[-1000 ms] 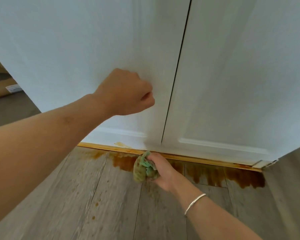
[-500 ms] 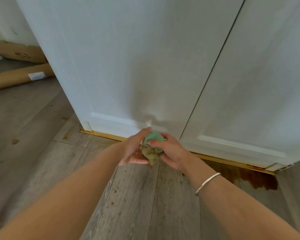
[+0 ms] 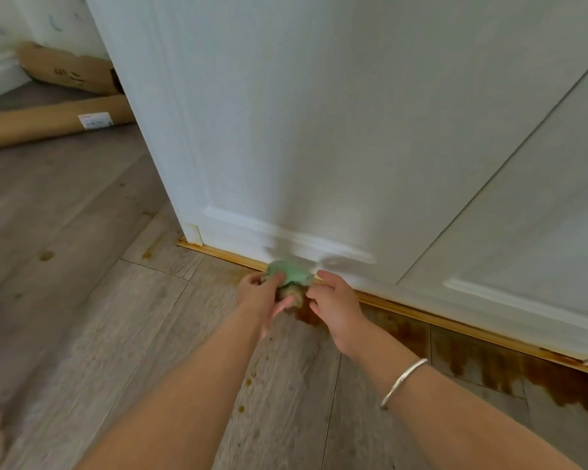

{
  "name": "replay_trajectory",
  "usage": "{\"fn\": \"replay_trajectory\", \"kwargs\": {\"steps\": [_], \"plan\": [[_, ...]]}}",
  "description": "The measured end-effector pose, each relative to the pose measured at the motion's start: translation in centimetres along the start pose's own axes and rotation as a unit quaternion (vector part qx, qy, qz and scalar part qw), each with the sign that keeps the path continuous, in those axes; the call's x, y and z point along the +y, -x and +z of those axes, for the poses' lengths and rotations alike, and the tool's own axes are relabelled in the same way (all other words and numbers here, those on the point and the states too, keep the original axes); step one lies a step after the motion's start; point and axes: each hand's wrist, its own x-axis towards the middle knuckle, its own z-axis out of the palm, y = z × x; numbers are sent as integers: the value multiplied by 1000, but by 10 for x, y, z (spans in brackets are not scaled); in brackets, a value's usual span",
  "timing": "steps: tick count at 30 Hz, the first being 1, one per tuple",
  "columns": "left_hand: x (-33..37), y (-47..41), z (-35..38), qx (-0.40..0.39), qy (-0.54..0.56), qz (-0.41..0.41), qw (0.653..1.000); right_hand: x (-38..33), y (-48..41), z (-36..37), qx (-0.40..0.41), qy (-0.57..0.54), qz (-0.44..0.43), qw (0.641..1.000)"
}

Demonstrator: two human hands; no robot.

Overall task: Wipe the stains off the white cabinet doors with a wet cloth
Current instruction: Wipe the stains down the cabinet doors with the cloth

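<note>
Two white cabinet doors fill the upper view, the left door (image 3: 286, 130) and the right door (image 3: 530, 212), split by a thin dark gap. A crumpled green cloth (image 3: 290, 278), stained brown on its underside, sits bunched between both hands just in front of the left door's bottom edge. My left hand (image 3: 260, 298) grips the cloth from the left, thumb under it. My right hand (image 3: 335, 305) touches the cloth's right side with curled fingers; how firmly it holds is unclear. An orange-stained strip (image 3: 421, 315) runs along the doors' base.
Brown liquid stains (image 3: 489, 368) spread over the grey wood floor under the right door, with small drips (image 3: 248, 381) nearer me. A long cardboard tube (image 3: 48, 122) and a flat cardboard box (image 3: 65, 67) lie at the far left by the wall.
My left hand left the door panel and came down to the cloth, which my right hand alone held. The view swung left, and both hands now work the cloth between them.
</note>
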Motion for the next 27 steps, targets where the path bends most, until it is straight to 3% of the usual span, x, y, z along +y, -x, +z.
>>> {"fn": "replay_trajectory", "kwargs": {"steps": [3, 5, 10, 15, 19, 23, 27], "plan": [[2, -26, 9, 115, -72, 68, 988, 10, -8, 1, 26, -47, 49, 997], [1, -38, 19, 146, -80, 77, 983, 14, -11, -8, 46, -68, 59, 995], [-12, -59, 44, 127, -50, 42, 990, -1, -16, -44, 148, -198, 8, 969], [-40, -60, 67, 95, -72, 16, 993, -14, -14, -54, 115, -261, 46, 957], [-65, -47, 90, 26, -92, -1, 995, -16, -16, -53, 114, -287, 59, 949], [-49, -61, 71, 116, -98, 53, 987, -14, -15, -55, 100, -293, 60, 949], [-31, -77, 52, 143, -84, 55, 985, -15, -13, -59, 93, -288, 54, 952]]}}
